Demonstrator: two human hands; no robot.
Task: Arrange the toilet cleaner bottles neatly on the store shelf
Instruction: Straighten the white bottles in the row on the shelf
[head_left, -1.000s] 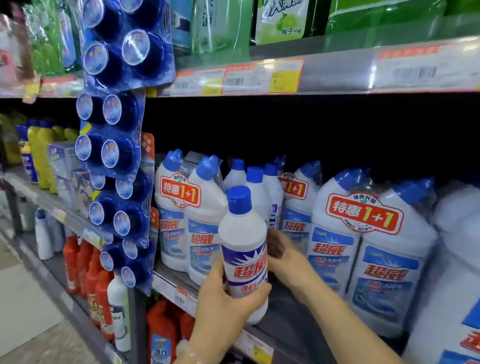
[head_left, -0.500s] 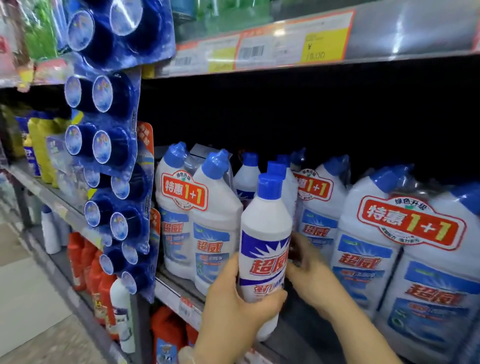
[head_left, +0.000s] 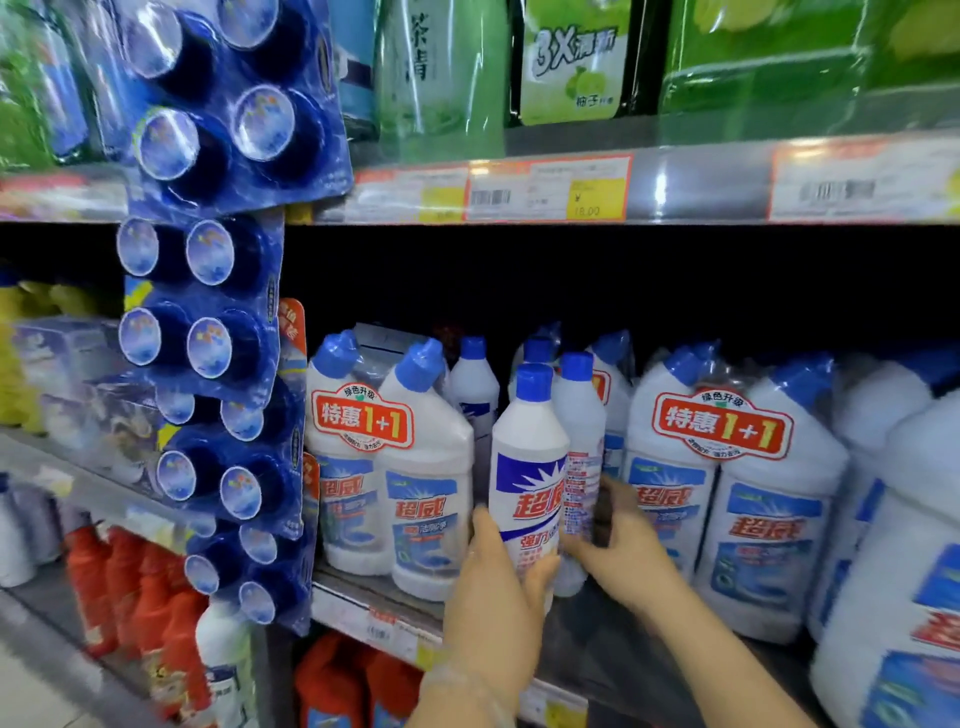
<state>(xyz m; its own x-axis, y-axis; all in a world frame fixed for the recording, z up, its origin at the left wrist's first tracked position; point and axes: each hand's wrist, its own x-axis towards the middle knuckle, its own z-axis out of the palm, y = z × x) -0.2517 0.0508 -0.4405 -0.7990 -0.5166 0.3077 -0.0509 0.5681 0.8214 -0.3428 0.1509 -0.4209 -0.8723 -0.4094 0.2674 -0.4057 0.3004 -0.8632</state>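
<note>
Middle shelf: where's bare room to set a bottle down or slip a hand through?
Free: the grey shelf board at the front, between the left shrink-wrapped twin pack and the right twin pack, under the left hand and right hand; headroom above the caps. Crowded: single white blue-capped bottles in and behind the hands, stock farther right.

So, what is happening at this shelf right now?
A person is tidying toilet cleaner bottles on a store shelf. The left hand grips the front bottle, upright with its label facing out. The right hand holds the second bottle just behind it, its back label showing. Both are in the gap between two wrapped twin packs. Their bases are hidden, so whether they rest on the shelf is unclear.
</note>
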